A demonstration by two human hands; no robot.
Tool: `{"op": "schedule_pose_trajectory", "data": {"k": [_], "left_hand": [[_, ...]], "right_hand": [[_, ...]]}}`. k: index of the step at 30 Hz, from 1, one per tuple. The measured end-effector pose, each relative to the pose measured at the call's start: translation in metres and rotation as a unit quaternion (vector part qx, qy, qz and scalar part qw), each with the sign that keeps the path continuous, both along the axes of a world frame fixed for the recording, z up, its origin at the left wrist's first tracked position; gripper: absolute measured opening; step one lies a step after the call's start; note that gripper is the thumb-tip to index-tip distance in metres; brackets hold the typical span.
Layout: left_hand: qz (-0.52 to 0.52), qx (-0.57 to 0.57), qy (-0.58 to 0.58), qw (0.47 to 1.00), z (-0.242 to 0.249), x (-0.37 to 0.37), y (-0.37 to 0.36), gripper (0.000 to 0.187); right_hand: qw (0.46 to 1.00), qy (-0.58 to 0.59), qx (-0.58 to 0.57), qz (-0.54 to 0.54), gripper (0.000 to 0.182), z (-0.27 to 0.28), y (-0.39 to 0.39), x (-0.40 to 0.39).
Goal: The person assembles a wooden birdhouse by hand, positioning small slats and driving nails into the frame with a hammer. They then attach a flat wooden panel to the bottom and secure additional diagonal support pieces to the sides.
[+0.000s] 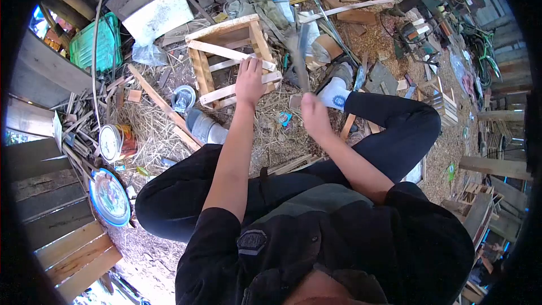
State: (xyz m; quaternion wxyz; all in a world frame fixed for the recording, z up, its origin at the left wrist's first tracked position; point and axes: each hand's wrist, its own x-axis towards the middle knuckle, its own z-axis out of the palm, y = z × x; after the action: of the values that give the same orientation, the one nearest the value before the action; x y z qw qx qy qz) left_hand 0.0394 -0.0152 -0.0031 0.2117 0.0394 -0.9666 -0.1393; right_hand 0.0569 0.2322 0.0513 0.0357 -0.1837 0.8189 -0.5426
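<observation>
A small wooden frame [201, 73] of pale slats lies on the straw-covered ground ahead of my feet. One slat [220, 50] crosses it at a slant. My left hand [250, 83] is closed over this slat near its right end, with the fingertips on the wood; whether a nail is pinched there is too small to tell. To the right, my right hand [315, 115] grips a hammer [301, 68] by its handle. The hammer is raised upright beside the frame, apart from it, and its head is smeared by motion.
My legs are spread around the work. A loose wooden strip [158, 101] lies left of the frame, near a paint can [118, 142] and a round blue-rimmed lid [110, 197]. Scrap boards surround a green crate [96, 44]. Machinery [435, 8] stands at the far right.
</observation>
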Motion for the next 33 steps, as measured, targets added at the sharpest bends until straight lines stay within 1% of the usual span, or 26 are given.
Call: {"op": "schedule_pose_trajectory", "data": {"k": [1, 2, 4, 5, 6, 8, 10, 12, 13, 14, 15, 16, 17, 18, 20, 21, 22, 24, 25, 26, 27, 28, 29, 30, 32, 33], "left_hand": [[0.003, -0.011, 0.011, 1.0, -0.004, 0.0, 0.0, 0.061], [0.007, -0.022, 0.022, 1.0, -0.008, -0.001, -0.001, 0.062], [0.01, -0.028, 0.033, 0.999, -0.018, -0.008, -0.007, 0.063], [0.015, -0.033, 0.039, 0.999, -0.024, -0.007, -0.006, 0.064], [0.015, 0.007, 0.014, 1.0, -0.002, 0.001, 0.0, 0.059], [0.006, 0.013, 0.019, 1.0, 0.005, 0.003, 0.001, 0.058], [0.008, -0.002, 0.019, 1.0, 0.006, 0.003, 0.0, 0.056], [0.006, -0.012, 0.024, 1.0, 0.006, 0.002, 0.003, 0.055], [0.008, -0.007, 0.018, 1.0, 0.005, 0.002, 0.003, 0.055], [0.011, -0.002, 0.013, 1.0, 0.004, 0.002, 0.002, 0.055], [0.006, -0.025, 0.031, 0.999, -0.012, -0.001, 0.0, 0.058], [0.005, -0.024, 0.034, 0.999, -0.012, -0.005, -0.003, 0.058], [0.016, -0.022, 0.021, 0.999, -0.013, -0.008, -0.005, 0.059], [0.028, -0.018, 0.002, 0.999, -0.014, -0.004, -0.004, 0.061], [0.014, 0.014, 0.011, 1.0, -0.006, 0.0, -0.004, 0.067], [0.017, 0.008, 0.015, 1.0, -0.004, 0.0, -0.003, 0.066], [0.016, 0.001, 0.02, 1.0, -0.002, 0.001, -0.002, 0.064], [0.015, 0.003, 0.018, 1.0, -0.001, 0.001, -0.002, 0.062], [0.018, 0.009, 0.016, 1.0, -0.002, 0.0, -0.001, 0.06], [0.016, 0.009, 0.019, 1.0, -0.003, -0.002, -0.001, 0.06], [0.02, 0.016, 0.03, 0.999, -0.008, -0.003, -0.001, 0.062], [0.025, 0.023, 0.04, 0.999, -0.009, -0.004, -0.001, 0.064], [0.028, 0.027, 0.041, 0.998, -0.011, -0.008, -0.002, 0.064], [0.032, 0.013, 0.034, 0.999, -0.011, -0.008, -0.003, 0.063], [0.04, 0.0, 0.022, 0.999, -0.01, -0.001, -0.003, 0.063], [0.031, 0.011, 0.038, 0.999, -0.009, -0.001, -0.004, 0.062]], "right_hand": [[0.979, -0.093, 0.18, -0.013, 0.055, -0.006, -0.001, 0.001], [0.979, -0.091, 0.181, -0.014, 0.055, -0.009, 0.004, 0.0], [0.91, -0.399, 0.114, -0.004, 0.056, 0.035, 0.003, 0.0], [0.922, -0.385, 0.037, -0.002, 0.054, 0.057, -0.003, 0.003], [0.919, -0.391, 0.043, 0.0, 0.054, 0.069, -0.003, 0.005], [0.949, -0.277, -0.152, 0.012, 0.052, 0.08, -0.012, -0.001], [0.954, -0.234, -0.185, 0.039, 0.05, 0.06, -0.008, -0.002], [0.996, -0.049, -0.072, -0.002, 0.053, 0.012, -0.001, 0.007], [0.995, -0.041, 0.086, 0.005, 0.056, 0.004, 0.0, 0.007], [0.996, -0.038, 0.086, 0.003, 0.056, -0.002, 0.005, 0.004], [0.964, -0.207, 0.164, 0.024, 0.058, 0.003, 0.005, 0.002], [0.898, -0.369, 0.234, 0.043, 0.06, 0.013, 0.003, 0.0], [0.898, -0.368, 0.237, 0.044, 0.06, 0.022, 0.001, -0.004], [0.926, -0.353, 0.125, 0.038, 0.057, 0.039, -0.002, -0.003], [0.943, -0.313, -0.106, 0.025, 0.053, 0.058, -0.009, -0.002], [0.961, -0.232, -0.138, 0.063, 0.057, 0.055, -0.009, -0.007], [0.961, -0.231, -0.141, 0.062, 0.057, 0.038, -0.008, -0.006], [0.994, -0.014, -0.113, 0.006, 0.056, 0.009, -0.008, 0.0], [0.994, -0.01, -0.113, 0.003, 0.056, 0.008, -0.004, 0.0], [0.988, -0.152, -0.027, -0.01, 0.056, 0.007, 0.0, -0.001], [0.955, -0.289, 0.06, -0.022, 0.057, 0.013, 0.001, -0.001], [0.896, -0.419, 0.146, -0.033, 0.057, 0.028, -0.001, 0.0], [0.897, -0.432, 0.082, -0.05, 0.054, 0.043, -0.003, 0.0], [0.895, -0.434, 0.089, -0.048, 0.054, 0.039, -0.001, -0.003], [0.97, -0.219, -0.107, 0.001, 0.053, 0.03, 0.0, -0.013], [0.972, -0.168, -0.161, 0.039, 0.052, 0.043, -0.002, -0.016]]}}
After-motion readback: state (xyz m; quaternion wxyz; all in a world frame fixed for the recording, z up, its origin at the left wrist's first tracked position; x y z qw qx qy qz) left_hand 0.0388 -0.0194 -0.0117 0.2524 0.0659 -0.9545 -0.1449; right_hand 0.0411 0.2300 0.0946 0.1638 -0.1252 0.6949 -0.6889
